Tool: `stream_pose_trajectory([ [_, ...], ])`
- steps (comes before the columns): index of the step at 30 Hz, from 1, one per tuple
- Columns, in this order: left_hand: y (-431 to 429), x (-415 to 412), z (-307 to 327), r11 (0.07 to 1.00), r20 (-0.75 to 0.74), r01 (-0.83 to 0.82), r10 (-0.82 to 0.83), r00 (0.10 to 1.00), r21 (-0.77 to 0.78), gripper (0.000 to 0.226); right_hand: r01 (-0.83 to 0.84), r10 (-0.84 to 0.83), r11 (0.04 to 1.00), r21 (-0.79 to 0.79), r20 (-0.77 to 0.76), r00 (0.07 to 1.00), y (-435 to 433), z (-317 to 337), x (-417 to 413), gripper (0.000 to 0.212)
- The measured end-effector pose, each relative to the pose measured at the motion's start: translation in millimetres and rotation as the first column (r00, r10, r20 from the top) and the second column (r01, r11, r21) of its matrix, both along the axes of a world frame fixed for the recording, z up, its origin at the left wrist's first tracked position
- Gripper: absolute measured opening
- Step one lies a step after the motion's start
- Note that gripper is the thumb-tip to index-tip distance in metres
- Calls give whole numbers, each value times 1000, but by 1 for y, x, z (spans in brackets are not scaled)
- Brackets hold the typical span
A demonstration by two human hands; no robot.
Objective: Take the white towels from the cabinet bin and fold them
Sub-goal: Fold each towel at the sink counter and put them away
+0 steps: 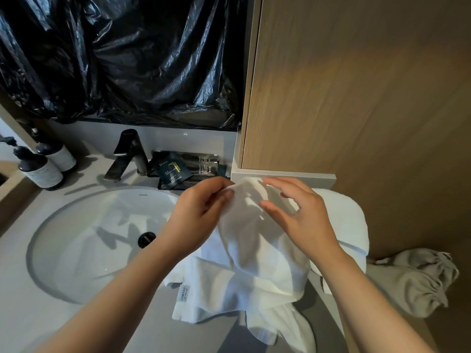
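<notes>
By the sink on the worktop, your left hand pinches the towel, and your right hand is spread open. Slack cloth may slide into the sink.

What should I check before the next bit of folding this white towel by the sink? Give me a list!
1. Left hand has a grip on the white towel: ok, it pinches the top edge.
2. Right hand has a grip too: not ok, its fingers are spread open by the towel.
3. Towel lies flat: not ok, it is bunched and draped over the counter.
4. Towel is out of the sink: cannot tell, the left arm hides that edge.
5. Black packets are out of the way: ok, they lie back by the faucet.
</notes>
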State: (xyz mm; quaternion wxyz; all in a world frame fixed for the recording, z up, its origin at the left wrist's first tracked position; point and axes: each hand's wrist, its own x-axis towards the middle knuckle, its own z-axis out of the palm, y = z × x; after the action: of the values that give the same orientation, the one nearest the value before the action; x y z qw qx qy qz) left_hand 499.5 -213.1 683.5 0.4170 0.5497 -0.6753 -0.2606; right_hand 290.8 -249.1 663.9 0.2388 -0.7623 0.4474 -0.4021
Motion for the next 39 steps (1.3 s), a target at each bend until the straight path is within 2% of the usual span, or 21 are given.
stream_pose_trajectory([
  [4, 0, -4, 5, 998, -55, 59, -58, 997, 22, 17, -9, 12, 999, -34, 75, 997, -5, 5, 8, 9],
  [5, -1, -2, 5, 997, -65, 65, -62, 996, 38, 16, 2, -2, 1000, -11, 78, 997, -6, 8, 8, 8],
  [8, -3, 6, 2, 996, -24, 48, -47, 999, 75, 14, 55, -56, 998, 44, 31, 998, -9, 17, -1, 16],
  [11, -4, 14, -1, 998, 86, -22, 17, 996, 58, 24, 124, -124, 992, -34, 9, 992, -12, 23, -16, 16],
  [15, -4, 27, -1, 986, 208, -160, 148, 967, 41, 7, 177, -177, 984, -1, 24, 984, -14, 28, -34, 14],
  [17, -5, 30, -1, 985, 239, -173, 166, 957, 11, 13, 197, -197, 980, 13, -1, 980, -16, 27, -39, 14],
  [21, -8, 25, -2, 975, 171, -203, 186, 968, 91, 22, 189, -190, 980, 61, 9, 982, -16, 26, -42, 15],
  [24, -11, 19, -1, 964, -43, -192, 202, 978, 183, 24, 173, -174, 981, 86, 5, 985, -13, 24, -41, 15],
  [25, -11, 17, 0, 966, -63, -181, 195, 979, 184, 26, 170, -172, 981, 96, 7, 985, -13, 24, -41, 15],
  [29, -13, 2, 7, 978, -24, -146, 151, 988, 147, 25, 163, -166, 979, 119, 19, 986, -9, 20, -40, 14],
  [34, -28, -12, 7, 954, -102, -290, 297, 949, 75, 28, 178, -183, 976, 126, 34, 982, -5, 17, -45, 16],
  [39, -37, -21, 8, 958, -3, -288, 288, 958, 8, 43, 190, -199, 970, 154, 45, 979, -3, 13, -52, 17],
])
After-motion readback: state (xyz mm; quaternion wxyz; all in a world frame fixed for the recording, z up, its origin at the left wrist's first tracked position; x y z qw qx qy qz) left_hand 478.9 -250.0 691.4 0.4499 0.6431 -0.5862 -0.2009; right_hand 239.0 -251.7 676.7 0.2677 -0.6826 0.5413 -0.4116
